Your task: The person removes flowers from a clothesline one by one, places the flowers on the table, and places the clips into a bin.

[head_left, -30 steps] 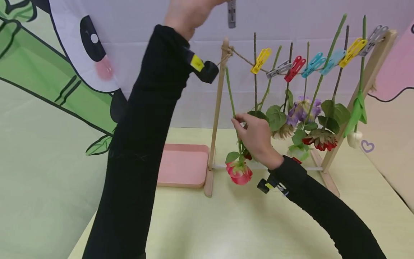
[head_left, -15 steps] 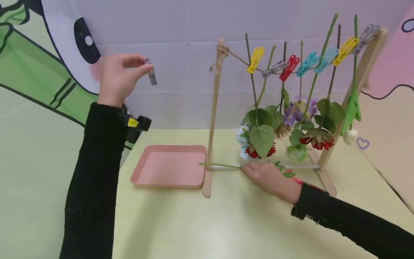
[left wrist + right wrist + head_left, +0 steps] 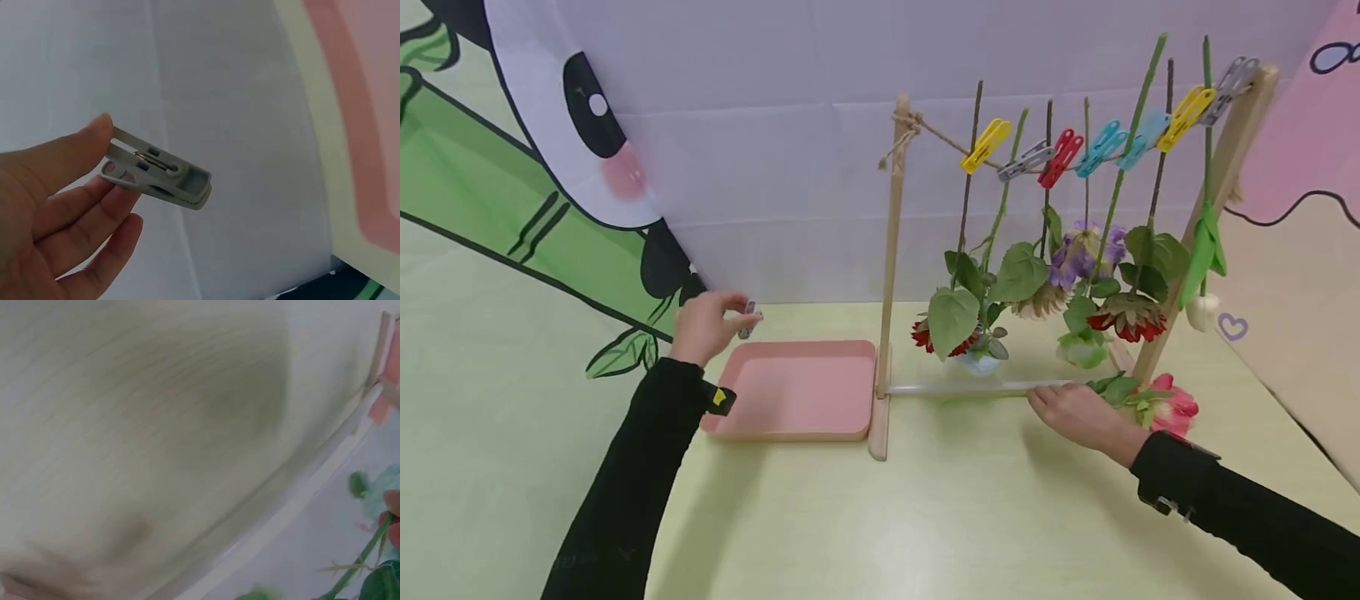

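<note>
A grey clothespin [image 3: 187, 178] is pinched between thumb and fingers of my left hand [image 3: 703, 327], just above the back left corner of the pink tray [image 3: 790, 435]. Low by the rack's bottom bar, my right hand [image 3: 1086, 421] grips the green stem of a pink rose [image 3: 1180, 406]. The stem points left and the bloom lies to the right, near the rack's right foot. In the right wrist view the stem [image 3: 359, 559] and a few fingertips show at the right edge.
A wooden rack [image 3: 891, 250] carries a twine line. Several flowers hang head down from it, held by coloured clothespins such as the yellow one [image 3: 987, 146] and the red one [image 3: 1061, 158]. A white bar [image 3: 955, 389] joins the rack's feet. Behind is a printed cloth [image 3: 760, 167].
My left hand has come down and left with the clothespin, away from the rack's line. My right hand has lowered the rose from beside the left post and moved it right, stem turned level.
</note>
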`<action>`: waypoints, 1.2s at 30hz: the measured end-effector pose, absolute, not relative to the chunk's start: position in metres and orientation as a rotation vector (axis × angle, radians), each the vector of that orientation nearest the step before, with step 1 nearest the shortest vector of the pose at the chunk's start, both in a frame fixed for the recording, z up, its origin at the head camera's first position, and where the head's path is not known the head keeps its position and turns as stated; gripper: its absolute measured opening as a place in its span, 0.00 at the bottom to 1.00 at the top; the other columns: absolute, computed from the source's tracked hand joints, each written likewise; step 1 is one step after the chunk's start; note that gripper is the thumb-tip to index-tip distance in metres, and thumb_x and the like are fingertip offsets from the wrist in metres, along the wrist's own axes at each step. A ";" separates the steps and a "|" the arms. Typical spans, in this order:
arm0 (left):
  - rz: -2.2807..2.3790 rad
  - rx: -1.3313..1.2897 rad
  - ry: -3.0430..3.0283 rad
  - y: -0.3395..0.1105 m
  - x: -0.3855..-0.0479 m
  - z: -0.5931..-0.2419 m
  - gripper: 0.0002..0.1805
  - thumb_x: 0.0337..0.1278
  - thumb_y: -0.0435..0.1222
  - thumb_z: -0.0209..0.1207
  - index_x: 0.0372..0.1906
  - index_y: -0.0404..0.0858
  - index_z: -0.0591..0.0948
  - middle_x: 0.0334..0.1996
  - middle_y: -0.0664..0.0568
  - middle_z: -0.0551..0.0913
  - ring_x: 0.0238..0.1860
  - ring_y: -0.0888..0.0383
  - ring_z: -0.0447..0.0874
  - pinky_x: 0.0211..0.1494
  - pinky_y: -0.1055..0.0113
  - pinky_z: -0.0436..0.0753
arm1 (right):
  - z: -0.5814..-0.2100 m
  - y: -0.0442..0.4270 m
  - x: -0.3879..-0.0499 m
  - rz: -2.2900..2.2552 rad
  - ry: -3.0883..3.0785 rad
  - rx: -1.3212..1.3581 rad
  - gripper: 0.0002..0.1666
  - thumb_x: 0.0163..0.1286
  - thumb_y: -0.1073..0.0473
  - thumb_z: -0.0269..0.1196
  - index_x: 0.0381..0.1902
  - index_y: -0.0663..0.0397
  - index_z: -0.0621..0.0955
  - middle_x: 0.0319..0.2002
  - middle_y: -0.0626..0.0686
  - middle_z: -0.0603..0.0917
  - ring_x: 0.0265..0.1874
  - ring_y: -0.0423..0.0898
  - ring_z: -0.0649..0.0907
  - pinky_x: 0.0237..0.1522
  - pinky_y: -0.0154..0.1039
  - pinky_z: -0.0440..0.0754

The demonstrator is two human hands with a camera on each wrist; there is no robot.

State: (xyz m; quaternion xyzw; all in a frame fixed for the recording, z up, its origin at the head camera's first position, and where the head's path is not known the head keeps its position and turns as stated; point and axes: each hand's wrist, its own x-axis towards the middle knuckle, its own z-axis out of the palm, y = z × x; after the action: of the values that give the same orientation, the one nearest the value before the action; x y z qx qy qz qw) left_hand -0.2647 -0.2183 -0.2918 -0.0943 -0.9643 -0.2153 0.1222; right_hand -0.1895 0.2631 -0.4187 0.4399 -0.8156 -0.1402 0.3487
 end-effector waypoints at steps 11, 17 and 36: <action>-0.501 -0.208 -3.169 -0.206 -0.283 -0.394 0.10 0.45 0.37 0.68 0.32 0.35 0.85 0.28 0.48 0.84 0.36 0.49 0.74 0.49 0.43 0.64 | -0.442 0.279 -0.208 -0.337 -2.165 1.097 0.20 0.65 0.76 0.40 0.30 0.64 0.79 0.26 0.56 0.80 0.22 0.47 0.80 0.20 0.39 0.78; -0.491 -0.169 -3.287 -0.207 -0.281 -0.405 0.10 0.46 0.36 0.67 0.35 0.36 0.84 0.30 0.49 0.84 0.35 0.51 0.74 0.53 0.44 0.67 | -0.448 0.278 -0.211 -0.342 -2.219 1.102 0.12 0.45 0.75 0.63 0.31 0.63 0.79 0.27 0.56 0.80 0.24 0.48 0.80 0.21 0.39 0.78; -0.399 -0.197 -3.340 -0.211 -0.292 -0.429 0.09 0.43 0.33 0.68 0.33 0.36 0.84 0.31 0.48 0.84 0.36 0.49 0.74 0.64 0.31 0.47 | -0.468 0.279 -0.222 -0.326 -2.291 1.112 0.13 0.47 0.76 0.59 0.33 0.63 0.78 0.29 0.55 0.80 0.25 0.47 0.81 0.22 0.38 0.78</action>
State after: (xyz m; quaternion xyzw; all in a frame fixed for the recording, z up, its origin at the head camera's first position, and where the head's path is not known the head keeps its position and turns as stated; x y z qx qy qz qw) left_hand -0.2916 -0.2106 -0.4285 -0.0581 -0.9848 -0.1177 -0.1137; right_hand -0.2216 0.2789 -0.4678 0.4153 -0.8558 -0.1217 0.2834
